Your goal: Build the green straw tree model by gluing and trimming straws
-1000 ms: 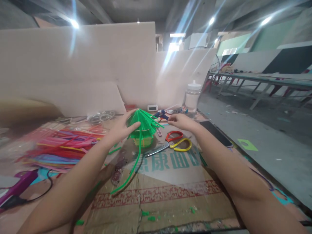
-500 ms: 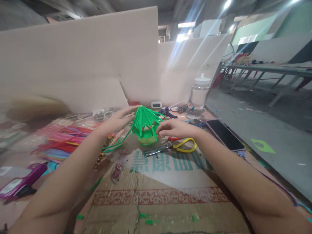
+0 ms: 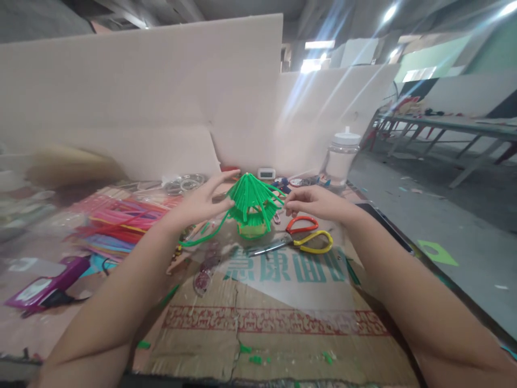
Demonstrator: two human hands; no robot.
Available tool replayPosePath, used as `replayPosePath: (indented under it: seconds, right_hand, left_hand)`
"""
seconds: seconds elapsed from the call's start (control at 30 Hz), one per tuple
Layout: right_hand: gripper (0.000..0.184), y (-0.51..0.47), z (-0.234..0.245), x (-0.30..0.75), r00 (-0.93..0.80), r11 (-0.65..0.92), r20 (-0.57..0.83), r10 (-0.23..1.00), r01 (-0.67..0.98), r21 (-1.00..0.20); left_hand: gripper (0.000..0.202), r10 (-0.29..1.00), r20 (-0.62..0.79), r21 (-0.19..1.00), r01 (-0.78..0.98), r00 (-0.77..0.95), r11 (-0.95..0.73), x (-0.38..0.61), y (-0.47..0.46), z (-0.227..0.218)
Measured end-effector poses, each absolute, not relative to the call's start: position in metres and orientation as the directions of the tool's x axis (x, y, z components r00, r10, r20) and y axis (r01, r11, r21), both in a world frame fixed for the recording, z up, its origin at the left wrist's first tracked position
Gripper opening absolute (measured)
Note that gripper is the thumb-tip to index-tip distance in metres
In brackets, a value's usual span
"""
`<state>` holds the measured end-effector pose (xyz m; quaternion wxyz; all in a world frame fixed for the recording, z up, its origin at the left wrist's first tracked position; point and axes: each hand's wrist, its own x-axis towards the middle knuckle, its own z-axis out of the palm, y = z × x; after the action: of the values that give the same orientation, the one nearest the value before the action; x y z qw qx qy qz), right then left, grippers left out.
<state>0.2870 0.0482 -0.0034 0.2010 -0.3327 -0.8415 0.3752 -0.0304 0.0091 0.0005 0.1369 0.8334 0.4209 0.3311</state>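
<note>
A small green hut-like model (image 3: 252, 202) made of pipe cleaners stands upright on the cardboard, with a cone-shaped roof and an open-fronted round base. Beside its left side is my left hand (image 3: 205, 202), thumb and fingers apart, its fingertips at the roof. A long green pipe cleaner (image 3: 205, 237) trails from that side down to the left. My right hand (image 3: 309, 202) is at the model's right, fingers curled in a pinch at the end of a green pipe cleaner sticking out from the roof. Scissors (image 3: 299, 238) with one red and one yellow handle lie just in front.
Bundles of coloured pipe cleaners (image 3: 125, 218) and a purple glue gun (image 3: 52, 285) lie left. A water bottle (image 3: 340, 159), a small white digital display (image 3: 266, 173) and a phone (image 3: 385, 229) stand or lie behind and right. Green scraps (image 3: 254, 358) dot the cardboard (image 3: 202, 345).
The view has shifted, so the scene sits further right. My left hand has spread its thumb and fingers wider beside the roof. My right hand's fingers have closed at the protruding pipe cleaner.
</note>
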Motion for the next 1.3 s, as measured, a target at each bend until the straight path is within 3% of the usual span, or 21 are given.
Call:
replayPosePath:
  seconds: [0.17,0.37,0.77,1.1,1.3]
  right_hand:
    - [0.034,0.047,-0.003,0.288,-0.656,0.533,0.115,0.746,0.486,-0.692]
    - [0.034,0.046,-0.003,0.285,-0.676,0.571,0.105,0.73,0.518,-0.636]
    - [0.03,0.044,0.001,0.283,-0.663,0.602,0.116,0.739,0.574,-0.555]
    - [0.029,0.045,0.0,0.286,-0.634,0.582,0.148,0.759,0.56,-0.59]
    - [0.028,0.042,0.004,0.287,-0.592,0.56,0.162,0.79,0.588,-0.583]
  left_hand:
    - [0.093,0.71,0.448,0.318,0.646,0.543,-0.694,-0.025,0.008,-0.004]
    - [0.079,0.647,0.517,0.18,0.668,0.56,-0.722,-0.016,0.008,-0.008]
    - [0.074,0.639,0.483,0.267,0.594,0.598,-0.759,-0.029,0.017,-0.009]
    - [0.088,0.716,0.424,0.374,0.613,0.555,-0.696,-0.025,0.008,-0.006]
    - [0.09,0.703,0.479,0.346,0.623,0.525,-0.701,-0.02,0.013,-0.014]
